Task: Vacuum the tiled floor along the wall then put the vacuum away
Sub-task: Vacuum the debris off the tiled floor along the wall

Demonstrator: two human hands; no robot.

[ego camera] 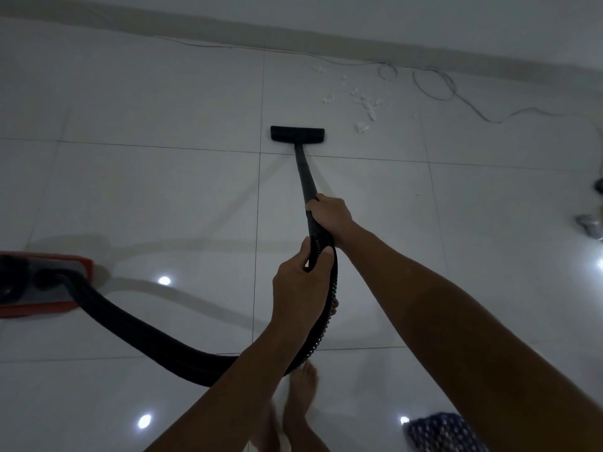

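Note:
The black floor nozzle (297, 134) rests flat on the white tiled floor (156, 190), a short way from the wall's skirting (359, 47). Its black wand (305, 176) runs back to my right hand (329, 215), which grips the wand's upper end. My left hand (300, 288) holds the ribbed black hose (153, 339) just below the wand. The hose loops down past my bare feet and left to the red vacuum body (39, 285) at the left edge. White scraps of debris (365, 104) lie to the right of the nozzle, near the wall.
A thin cable (434, 84) runs along the skirting and coils on the floor at the upper right. Small grey objects (589, 225) sit at the right edge. A blue patterned cloth (440, 430) lies at the bottom right beside my feet (301, 402).

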